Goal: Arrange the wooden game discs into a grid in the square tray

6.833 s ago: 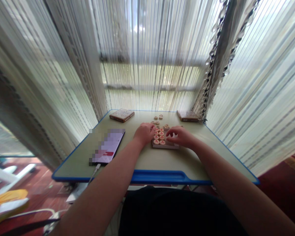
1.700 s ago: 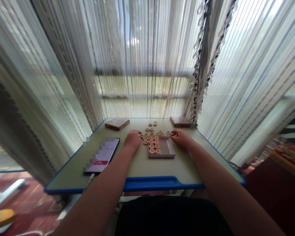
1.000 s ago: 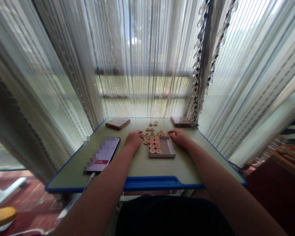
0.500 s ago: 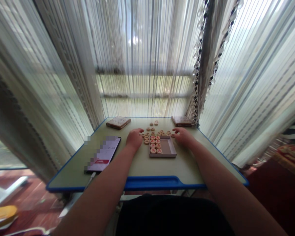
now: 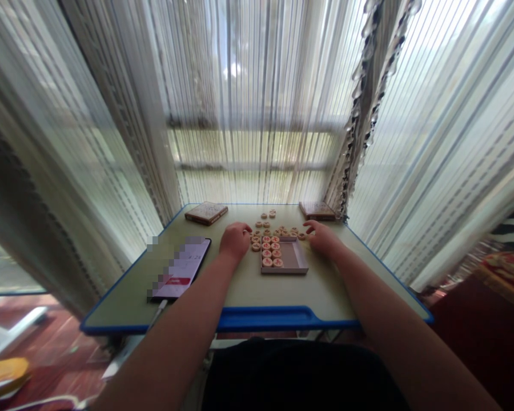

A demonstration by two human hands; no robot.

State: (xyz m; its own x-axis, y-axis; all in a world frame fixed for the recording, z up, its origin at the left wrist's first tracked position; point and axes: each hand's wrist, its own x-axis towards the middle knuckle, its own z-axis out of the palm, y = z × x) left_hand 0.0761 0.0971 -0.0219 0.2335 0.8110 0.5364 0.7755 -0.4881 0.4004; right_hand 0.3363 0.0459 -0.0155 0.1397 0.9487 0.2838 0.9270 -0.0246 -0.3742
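Beside the left edge of the loose round xiangqi pieces (image 5: 256, 247), my left hand (image 5: 235, 241) rests on the table with its fingers loosely bent. No piece shows in its grip. My right hand (image 5: 323, 237) lies just right of the shallow open box (image 5: 294, 256), thumb and fingers apart, with nothing seen between them. A loose piece (image 5: 301, 236) sits close to its fingertips. Inside the box's left half, red-marked pieces (image 5: 266, 262) stand in two columns, while its right half shows bare bottom. More loose pieces (image 5: 282, 231) are scattered behind the box.
A phone (image 5: 184, 268) with a plugged-in cable lies on the table's left side. Two flat boxes sit at the far corners, one at left (image 5: 206, 213) and one at right (image 5: 317, 210). Sheer curtains (image 5: 257, 114) hang beyond the blue-edged table (image 5: 278, 297).
My right hand has shifted slightly right, away from the loose piece. My left hand and the box have edged slightly right. The beaded curtain trim has swung right.
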